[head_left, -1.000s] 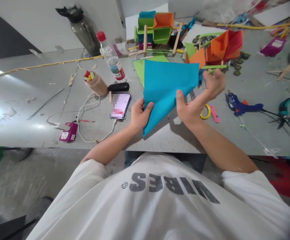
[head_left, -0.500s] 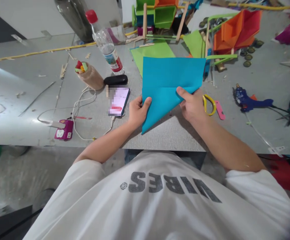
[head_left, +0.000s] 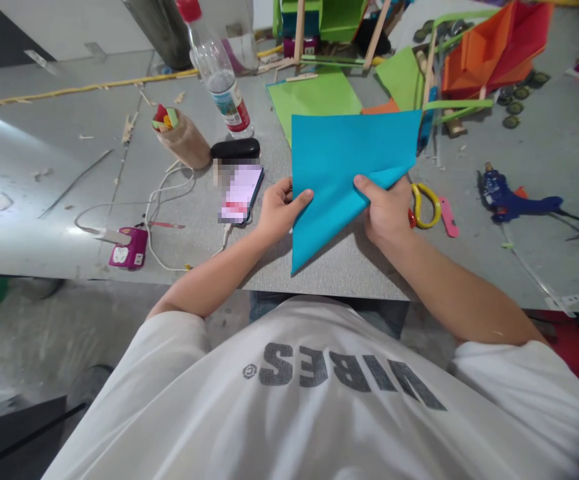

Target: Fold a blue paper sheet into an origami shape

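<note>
A blue sheet (head_left: 339,150) is held up over the grey table, its lower right side folded or curled along a slanting edge, with a point hanging toward me. My left hand (head_left: 283,208) grips its left edge, thumb on top and fingers partly behind. On the lower right edge my right hand (head_left: 386,205) is closed, the thumb pressing the front and most fingers hidden behind the sheet. Beyond it lies a green sheet (head_left: 319,97). Close to my right hand are yellow-handled scissors (head_left: 435,207).
Left of the sheet are a phone (head_left: 244,193), a black case (head_left: 235,149), a bottle (head_left: 224,93), a brown cup (head_left: 189,141) and a purple plug block (head_left: 129,249) with cable. A glue gun (head_left: 514,200) lies right; an orange-red paper form (head_left: 494,53) stands behind.
The view has shifted slightly, so table objects appear displaced. The fold along the blue sheet's slanting edge looks looser and rounder. Both hands still hold it.
</note>
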A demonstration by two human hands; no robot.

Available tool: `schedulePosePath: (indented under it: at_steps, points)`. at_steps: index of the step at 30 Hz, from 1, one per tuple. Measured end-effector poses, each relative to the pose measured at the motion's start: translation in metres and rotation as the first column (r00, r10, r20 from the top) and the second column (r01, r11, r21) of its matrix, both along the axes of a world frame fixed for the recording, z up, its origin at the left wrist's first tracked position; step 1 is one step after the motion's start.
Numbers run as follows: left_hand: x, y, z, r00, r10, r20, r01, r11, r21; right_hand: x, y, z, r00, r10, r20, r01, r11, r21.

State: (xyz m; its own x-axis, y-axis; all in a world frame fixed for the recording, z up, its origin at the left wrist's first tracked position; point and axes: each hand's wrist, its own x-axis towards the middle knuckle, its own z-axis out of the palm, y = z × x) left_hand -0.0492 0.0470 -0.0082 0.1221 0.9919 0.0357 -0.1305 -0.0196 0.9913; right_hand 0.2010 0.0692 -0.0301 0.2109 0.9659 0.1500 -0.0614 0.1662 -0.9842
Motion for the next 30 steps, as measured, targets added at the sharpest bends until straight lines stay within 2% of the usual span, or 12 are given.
schedulePosePath:
  at_steps: [2, 6, 9, 11, 14, 18, 21, 25, 30]
  points:
    - [0.0, 0.0, -0.003, 0.998, 0.048, -0.038, -0.048, 0.999, 0.016, -0.002, 0.001, 0.003, 0.997, 0.042, -0.063, -0.044, 0.999, -0.028]
    - [0.001, 0.001, -0.013, 0.978, 0.196, -0.075, -0.188, 0.977, 0.104, -0.01, -0.003, 0.001, 0.974, 0.208, -0.089, -0.215, 0.974, -0.071]
    - [0.005, 0.002, -0.02, 0.968, 0.246, -0.042, -0.237, 0.959, 0.153, -0.018, -0.009, -0.002, 0.963, 0.236, -0.126, -0.252, 0.959, -0.132]
    - [0.007, 0.002, -0.022, 0.967, 0.254, -0.027, -0.247, 0.959, 0.141, -0.021, -0.013, -0.004, 0.96, 0.244, -0.135, -0.264, 0.952, -0.154]
    - [0.008, 0.001, -0.025, 0.984, 0.175, 0.018, -0.176, 0.983, 0.055, -0.019, -0.015, -0.002, 0.961, 0.259, -0.098, -0.271, 0.952, -0.14]
    - [0.007, -0.003, -0.027, 0.998, -0.045, 0.037, 0.048, 0.995, -0.091, -0.01, -0.011, 0.001, 0.967, 0.243, -0.079, -0.251, 0.961, -0.116]
    - [0.009, -0.006, -0.027, 0.996, -0.077, 0.043, 0.08, 0.995, -0.062, -0.008, -0.009, 0.001, 0.973, 0.221, -0.063, -0.226, 0.969, -0.103]
    - [0.012, -0.004, -0.028, 0.997, 0.065, 0.029, -0.067, 0.996, 0.066, -0.01, -0.01, -0.004, 0.971, 0.229, -0.072, -0.236, 0.967, -0.095]
    - [0.008, 0.004, -0.026, 0.966, 0.258, 0.003, -0.257, 0.96, 0.111, -0.009, -0.014, 0.005, 0.941, 0.31, -0.137, -0.335, 0.911, -0.239]
